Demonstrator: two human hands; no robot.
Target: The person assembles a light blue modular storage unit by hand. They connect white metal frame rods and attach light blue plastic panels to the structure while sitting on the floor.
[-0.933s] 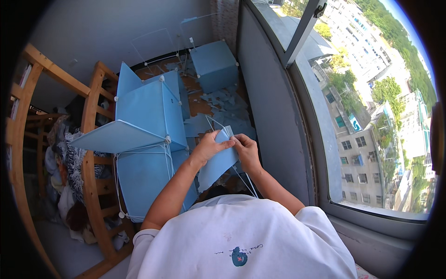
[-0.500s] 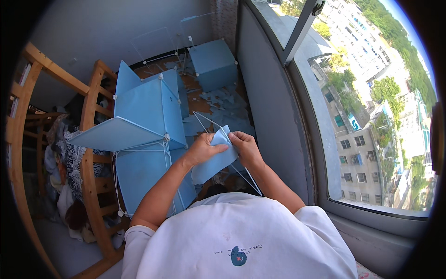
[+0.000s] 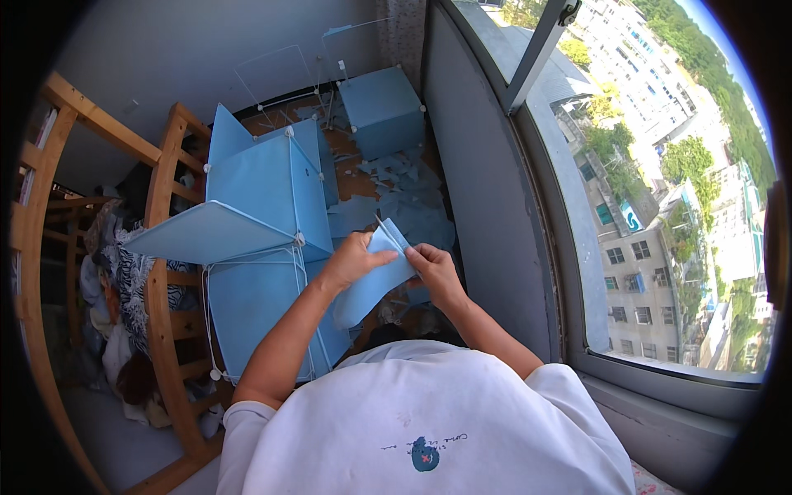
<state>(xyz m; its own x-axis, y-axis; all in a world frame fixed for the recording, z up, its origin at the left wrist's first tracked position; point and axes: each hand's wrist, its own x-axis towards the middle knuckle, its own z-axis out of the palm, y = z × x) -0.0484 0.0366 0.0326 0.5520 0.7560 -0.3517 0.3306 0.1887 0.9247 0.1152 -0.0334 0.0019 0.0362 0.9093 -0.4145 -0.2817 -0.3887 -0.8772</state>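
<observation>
A light blue plastic sheet [image 3: 369, 285] is stretched between my hands in front of my chest, its lower part hanging down and curling. My left hand [image 3: 355, 259] grips its left side, thumb pressed on top. My right hand [image 3: 432, 269] pinches the upper right edge between thumb and fingers. Along that edge runs a narrow folded strip. A thin bar end [image 3: 379, 221] pokes up beside the left fingers; the rest of it is hidden. To the left stands a blue panelled cube shelf [image 3: 256, 183] with white corner connectors, one panel jutting out like an open door.
Torn blue plastic pieces [image 3: 404, 186] litter the brown floor ahead. A separate blue cube [image 3: 381, 111] sits by the far wall, near a bare wire frame [image 3: 268, 76]. Left is a wooden bed frame [image 3: 159, 272] with piled clothes [image 3: 124, 346]; right, a low wall [image 3: 487, 165] beneath a window.
The white wire frame that stuck out above and below my hands has mostly gone from sight. The sheet has turned and hangs lower to the left; my right hand has moved slightly down.
</observation>
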